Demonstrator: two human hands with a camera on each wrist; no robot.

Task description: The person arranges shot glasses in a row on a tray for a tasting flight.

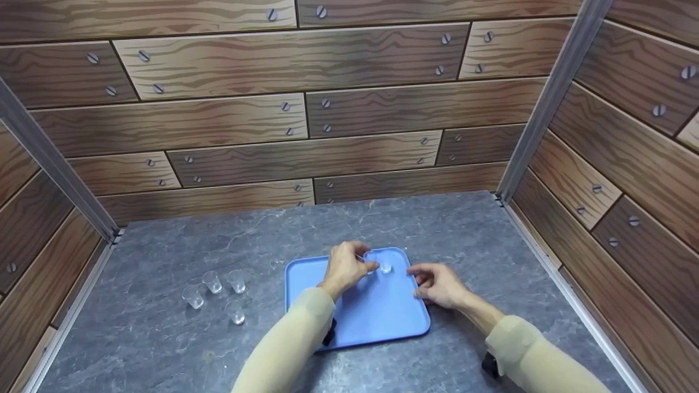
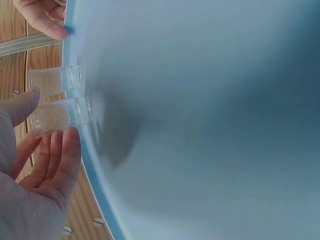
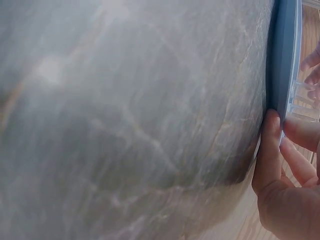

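A blue tray (image 1: 382, 311) lies on the grey marbled tabletop. Over its far part, my left hand (image 1: 345, 267) holds a small clear cup (image 2: 52, 117) between thumb and fingers, its base low over the tray. Right beside that one, a second clear cup (image 1: 386, 266) stands upright on the tray near the far right corner. My right hand (image 1: 441, 285) pinches the tray's right rim, with fingertips (image 3: 272, 120) against the outer side of the edge. From the head view, the left hand hides much of the cup it holds.
Several more clear cups, one of them a front cup (image 1: 235, 313), stand on the tabletop (image 1: 164, 349) left of the tray. Wood-patterned panels (image 1: 306, 114) wall in the back and sides, with metal posts (image 1: 538, 131) at the corners.
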